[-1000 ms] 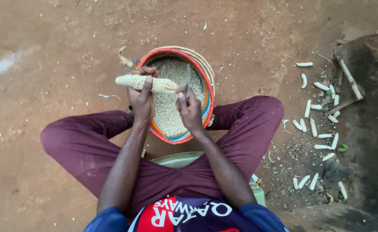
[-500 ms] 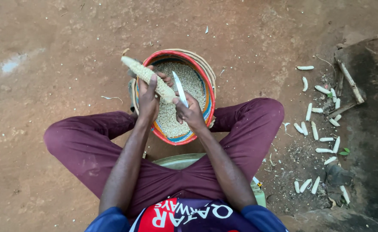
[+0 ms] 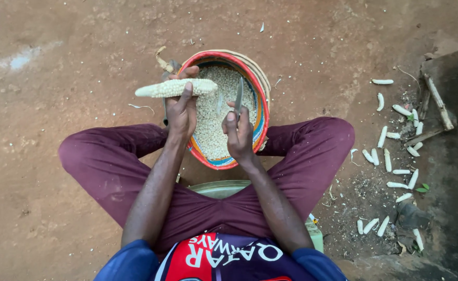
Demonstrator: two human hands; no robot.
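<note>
Head view: the left hand (image 3: 181,112) is clenched around a maize cob (image 3: 176,88), fingers wrapped over its middle, so the cob lies crosswise above the near-left rim of the woven basket (image 3: 263,112). The cob's pale tip juts out to the left of the hand, and its thicker end points toward the right hand. It still carries kernels along its whole visible length.

The right hand (image 3: 239,132) grips a knife (image 3: 238,96) by the handle, blade pointing up and away from the person, just right of the cob's thick end and over the basket. Blade and cob look close but apart.

Beneath both hands the basket is filled with loose kernels (image 3: 213,125) and sits on the dirt ground (image 3: 67,67) between the person's folded legs in maroon trousers (image 3: 109,166). A pale green container (image 3: 218,188) shows just behind the basket, nearer the body. Well to the right of the right hand, bare stripped cobs (image 3: 395,151) lie scattered beside some sticks (image 3: 438,101).

The cob seems light and rigid, its dry kernel rows giving a rough, sure grip; holding it around the middle, as here, looks soundest. The knife is thin and sharp-edged, and is best held by the handle only.
</note>
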